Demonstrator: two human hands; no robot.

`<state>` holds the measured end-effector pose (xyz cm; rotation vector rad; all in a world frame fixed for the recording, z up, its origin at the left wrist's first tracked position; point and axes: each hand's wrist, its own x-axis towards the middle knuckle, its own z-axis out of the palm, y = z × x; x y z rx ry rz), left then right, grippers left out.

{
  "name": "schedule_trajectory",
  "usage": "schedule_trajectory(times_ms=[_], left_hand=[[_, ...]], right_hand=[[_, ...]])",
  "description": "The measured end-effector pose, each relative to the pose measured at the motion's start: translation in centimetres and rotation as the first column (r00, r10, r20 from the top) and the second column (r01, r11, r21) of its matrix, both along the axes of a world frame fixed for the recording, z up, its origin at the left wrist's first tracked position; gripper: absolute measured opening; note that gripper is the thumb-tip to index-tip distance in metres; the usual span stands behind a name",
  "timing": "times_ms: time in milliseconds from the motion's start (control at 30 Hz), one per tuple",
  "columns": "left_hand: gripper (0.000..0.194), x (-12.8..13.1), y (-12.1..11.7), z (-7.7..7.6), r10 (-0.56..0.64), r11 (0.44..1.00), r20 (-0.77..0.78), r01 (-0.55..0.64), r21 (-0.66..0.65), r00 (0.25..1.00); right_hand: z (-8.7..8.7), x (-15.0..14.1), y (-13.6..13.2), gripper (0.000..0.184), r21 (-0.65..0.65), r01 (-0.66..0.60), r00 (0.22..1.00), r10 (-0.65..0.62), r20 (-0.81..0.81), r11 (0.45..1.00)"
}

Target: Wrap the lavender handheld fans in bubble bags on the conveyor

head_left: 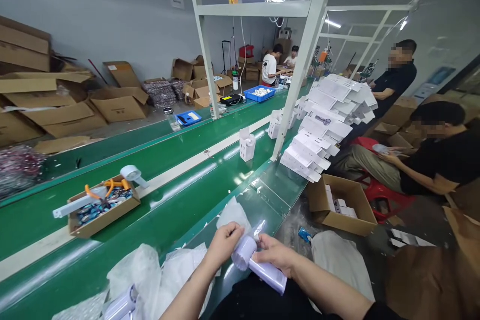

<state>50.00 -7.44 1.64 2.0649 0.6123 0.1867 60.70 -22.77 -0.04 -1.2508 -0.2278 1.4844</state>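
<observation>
A lavender handheld fan (268, 276), with a short round head and a flat-sided handle, is held close to my body at the bench edge. My right hand (275, 254) grips it where the handle meets the head. My left hand (227, 242) has curled fingers at the left rim of the head; its fingertips are partly hidden. A bit of clear film shows between the two hands. Just beyond my left fingers is a translucent wrapping bag (233, 214). At lower left, another lavender fan (122, 304) lies among white wrapping sheets (137, 272).
On the green conveyor (180, 192) stand a carton of small packets (101, 215) with pliers and tape, and an open white box (247, 145). Flat white boxes (318, 127) are stacked at right, near a metal post (300, 75). Co-workers sit and stand beyond.
</observation>
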Motion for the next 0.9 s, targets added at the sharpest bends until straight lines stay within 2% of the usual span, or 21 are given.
schedule_trajectory(times_ms=[67, 167, 267, 333, 467, 533, 600, 667, 733, 800, 900], left_hand=[[0.030, 0.1, -0.1, 0.5, -0.110, 0.990, 0.084, 0.102, 0.095, 0.990], [0.027, -1.2, 0.4, 0.7, -0.252, 0.920, 0.133, 0.194, 0.340, 0.959], [0.027, -3.2, 0.3, 0.5, -0.281, 0.864, 0.137, 0.188, 0.468, 0.950], [0.027, -4.1, -0.5, 0.2, -0.285, 0.829, 0.140, 0.170, 0.532, 0.948], [0.025, -4.3, -2.9, -0.4, -0.391, 0.704, 0.093, 0.233, 0.670, 0.916], [0.025, -4.3, -3.5, -0.8, -0.412, 0.673, 0.081, 0.243, 0.699, 0.907], [0.027, -4.5, -3.6, -1.4, -0.362, 0.689, 0.075, 0.212, 0.694, 0.929], [0.027, -4.5, -3.6, -2.1, -0.260, 0.722, 0.036, 0.169, 0.671, 0.965], [0.023, -4.1, -3.7, -2.5, -0.090, 0.784, -0.024, 0.086, 0.615, 0.996], [0.016, -3.3, -3.9, -2.2, 0.059, 0.854, -0.068, -0.015, 0.519, 0.996], [0.012, -2.1, -4.0, -1.1, 0.064, 0.938, -0.085, -0.030, 0.345, 0.994]], right_hand=[[-0.2, -0.2, 0.0, 0.062, 0.042, -0.015, 0.999, 0.017, -0.042, 0.999], [0.0, 0.0, -0.3, 0.053, 0.042, 0.014, 0.999, -0.012, -0.044, 0.999], [0.5, 0.5, -0.9, 0.046, 0.024, 0.038, 0.999, -0.037, -0.011, 0.999], [0.6, 0.5, -1.2, 0.041, 0.020, 0.037, 0.999, -0.037, 0.017, 0.999], [0.6, -0.3, -1.1, 0.035, -0.031, 0.042, 0.999, -0.043, -0.019, 0.999], [0.9, -0.8, -1.0, 0.034, -0.058, 0.080, 0.994, -0.084, -0.067, 0.995], [1.4, -1.0, -0.8, 0.035, -0.072, 0.150, 0.987, -0.154, -0.050, 0.986], [1.6, -1.1, -0.4, 0.035, -0.090, 0.206, 0.978, -0.206, 0.008, 0.974], [1.5, -1.1, 0.1, 0.037, -0.095, 0.251, 0.968, -0.247, 0.053, 0.963], [0.9, -1.0, 0.6, 0.042, -0.081, 0.297, 0.955, -0.294, 0.046, 0.951], [-0.4, -1.0, 1.1, 0.039, -0.099, 0.284, 0.955, -0.291, -0.063, 0.954]])
